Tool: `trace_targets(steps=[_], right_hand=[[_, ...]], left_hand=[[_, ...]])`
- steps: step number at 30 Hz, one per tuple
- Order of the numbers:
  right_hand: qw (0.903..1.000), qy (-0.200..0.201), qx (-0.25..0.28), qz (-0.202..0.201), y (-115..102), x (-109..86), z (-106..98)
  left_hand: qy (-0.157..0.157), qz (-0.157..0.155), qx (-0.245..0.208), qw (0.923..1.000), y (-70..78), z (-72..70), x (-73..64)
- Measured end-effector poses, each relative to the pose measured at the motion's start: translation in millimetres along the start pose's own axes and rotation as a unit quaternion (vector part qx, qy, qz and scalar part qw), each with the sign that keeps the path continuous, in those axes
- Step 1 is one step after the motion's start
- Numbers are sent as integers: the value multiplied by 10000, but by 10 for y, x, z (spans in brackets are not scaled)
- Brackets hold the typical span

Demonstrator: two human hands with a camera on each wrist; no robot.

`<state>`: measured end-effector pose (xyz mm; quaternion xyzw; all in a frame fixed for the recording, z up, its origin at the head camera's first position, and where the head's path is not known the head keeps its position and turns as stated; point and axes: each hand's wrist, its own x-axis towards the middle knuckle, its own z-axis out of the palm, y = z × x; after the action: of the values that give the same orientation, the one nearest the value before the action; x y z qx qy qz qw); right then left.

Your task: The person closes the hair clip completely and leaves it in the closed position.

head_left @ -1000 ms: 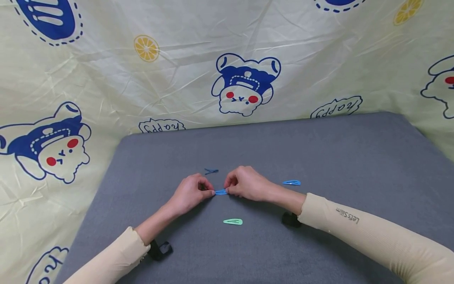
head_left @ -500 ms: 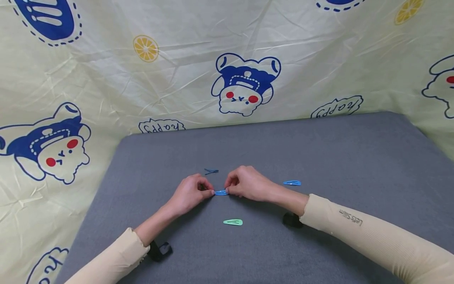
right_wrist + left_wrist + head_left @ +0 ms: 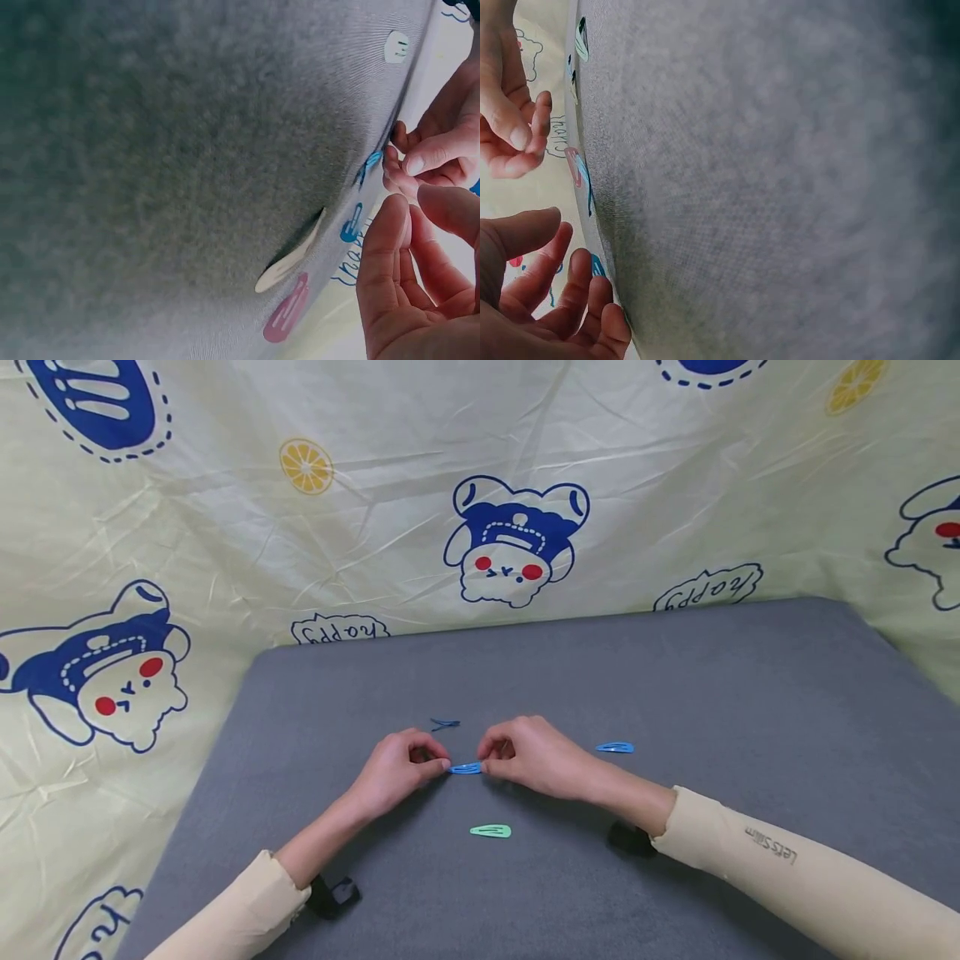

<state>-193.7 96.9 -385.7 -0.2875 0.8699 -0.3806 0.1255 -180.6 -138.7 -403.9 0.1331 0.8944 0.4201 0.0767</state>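
A blue snap hair clip (image 3: 465, 768) lies on the grey cloth between both hands in the head view. My left hand (image 3: 401, 768) has its thumb tip at the clip's left end. At the right end are the fingertips of my right hand (image 3: 536, 756). In the left wrist view, the left hand (image 3: 555, 292) shows its thumb apart from relaxed fingers, near a blue clip (image 3: 596, 266). The right wrist view shows nothing between the thumb and fingers of the right hand (image 3: 420, 270). Blue clips (image 3: 371, 160) lie on the cloth beyond its fingertips.
A dark blue open clip (image 3: 445, 724) lies behind the hands. Another blue clip (image 3: 615, 747) is to the right, and a mint green one (image 3: 491, 831) sits in front. Pink (image 3: 286, 309) and cream (image 3: 292, 259) clips appear in the right wrist view. A patterned curtain (image 3: 405, 543) hangs behind.
My right hand has shifted slightly right and its forearm has come lower, so more of the blue hair clip shows between the hands. The left hand has hardly moved.
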Motion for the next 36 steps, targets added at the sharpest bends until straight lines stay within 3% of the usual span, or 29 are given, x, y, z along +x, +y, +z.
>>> trace_targets(steps=[7,17,25,36], right_hand=[[9999,137,58,32,-21,-139,-43],[9995,251,119,-173,-37,-209,-138],[9989,294,183,-326,-78,-86,-199],[9980,519,47,-352,-47,221,-212]], left_hand=[[186,15,-12,9998,47,-5,-44],[686,299,396,9964,88,-106,-91],[940,496,462,9933,46,-207,-19],[985,468,494,9928,-40,-328,85]])
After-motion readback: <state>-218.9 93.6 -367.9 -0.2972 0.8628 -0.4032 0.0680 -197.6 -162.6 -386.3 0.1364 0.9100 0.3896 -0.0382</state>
